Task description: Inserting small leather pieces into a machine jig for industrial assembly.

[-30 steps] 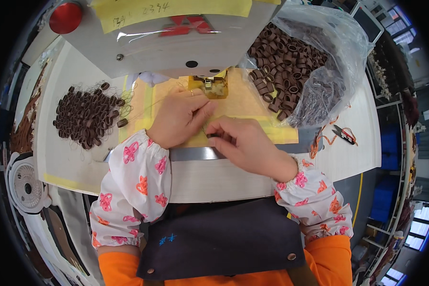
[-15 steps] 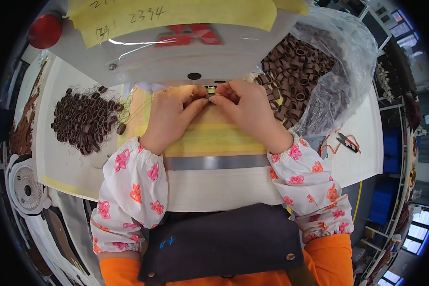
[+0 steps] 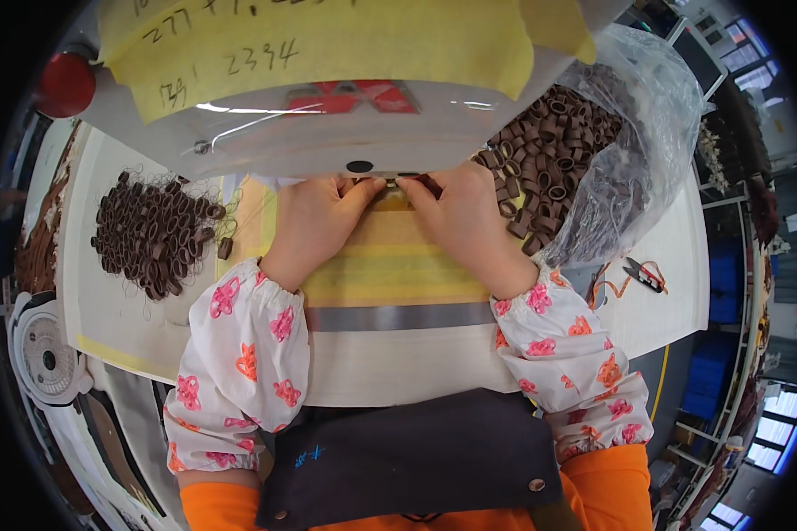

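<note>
Under the front edge of a pale sewing machine head (image 3: 274, 146), my left hand (image 3: 317, 219) and my right hand (image 3: 462, 214) almost meet. Both are closed, thumbs and fingers pinching from either side at what looks like a small brown loop (image 3: 391, 183). Most of that piece is hidden by the fingertips and the machine. Left of my hands lies a pile of brown loops (image 3: 155, 234) with loose threads trailing from it. To the right, more brown loops (image 3: 553, 142) spill out of a clear plastic bag (image 3: 607, 186).
Yellow tape (image 3: 381, 270) covers the work surface below my hands, with a grey metal strip (image 3: 398, 317) along it. Thread snips (image 3: 644, 274) with an orange cord lie at the right. A white fan (image 3: 49, 352) stands beyond the table's left edge. A red knob (image 3: 65, 84) sits upper left.
The machine head appears lower in the view and covers more of my fingertips. My hands keep their pinch at nearly the same place; the piles look unchanged.
</note>
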`<state>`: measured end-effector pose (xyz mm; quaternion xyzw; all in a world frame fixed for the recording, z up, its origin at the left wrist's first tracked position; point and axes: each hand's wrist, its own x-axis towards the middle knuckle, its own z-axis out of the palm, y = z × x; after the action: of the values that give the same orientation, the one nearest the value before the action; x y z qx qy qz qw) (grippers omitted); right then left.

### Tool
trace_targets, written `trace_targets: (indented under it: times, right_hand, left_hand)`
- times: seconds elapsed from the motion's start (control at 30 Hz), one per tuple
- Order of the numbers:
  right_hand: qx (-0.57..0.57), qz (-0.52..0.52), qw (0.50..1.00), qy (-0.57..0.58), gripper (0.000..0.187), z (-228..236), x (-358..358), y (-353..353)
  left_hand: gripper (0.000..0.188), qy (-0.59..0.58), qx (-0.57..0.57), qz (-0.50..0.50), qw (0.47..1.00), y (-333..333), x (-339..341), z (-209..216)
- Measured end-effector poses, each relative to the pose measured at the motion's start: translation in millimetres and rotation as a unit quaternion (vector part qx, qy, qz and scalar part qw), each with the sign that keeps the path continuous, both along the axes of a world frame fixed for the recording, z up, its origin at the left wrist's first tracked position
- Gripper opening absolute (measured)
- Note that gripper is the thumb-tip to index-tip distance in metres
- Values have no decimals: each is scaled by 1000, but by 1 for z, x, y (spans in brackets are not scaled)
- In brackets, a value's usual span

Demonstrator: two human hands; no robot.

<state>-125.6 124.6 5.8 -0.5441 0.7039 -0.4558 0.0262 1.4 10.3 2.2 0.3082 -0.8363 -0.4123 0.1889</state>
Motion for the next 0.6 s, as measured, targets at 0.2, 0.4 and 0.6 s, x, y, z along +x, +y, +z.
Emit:
trace_targets:
  times: [0.2, 0.4, 0.6]
  right_hand:
    - [-6, -4, 1000, 20, 7, 0, 0, 0]
    - [-8, -5, 1000, 15, 6, -2, 1, -2]
    - [22, -11, 1000, 8, 9, 3, -1, -1]
  left_hand:
    - [35, -5, -37, 7, 999, 0, 0, 0]
    - [44, 4, -33, 6, 999, -1, 1, -3]
    - [42, -29, -18, 1, 999, -2, -2, 1]
